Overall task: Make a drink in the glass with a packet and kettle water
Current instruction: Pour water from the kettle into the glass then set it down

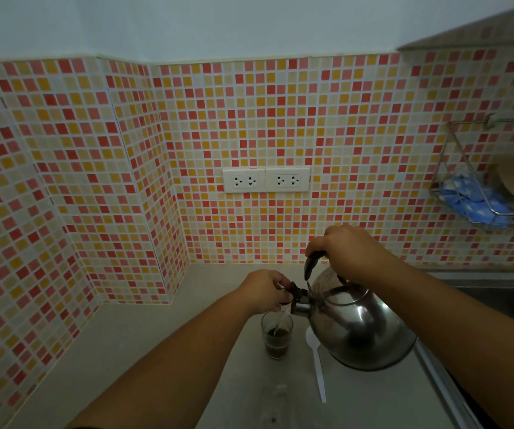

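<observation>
My right hand (351,252) grips kettle (361,332) handle, tilting; left hand (265,289) pinches spout cap above glass (276,335). Risk: overtilt, stream overshoots glass, scalds fingers.

Glass (276,337) left of kettle (359,328), on counter (144,351).

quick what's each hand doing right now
Left hand: closed on the spout cap of the kettle, holding it open.
Right hand: closed around the kettle handle, tipping water into the glass.
</observation>
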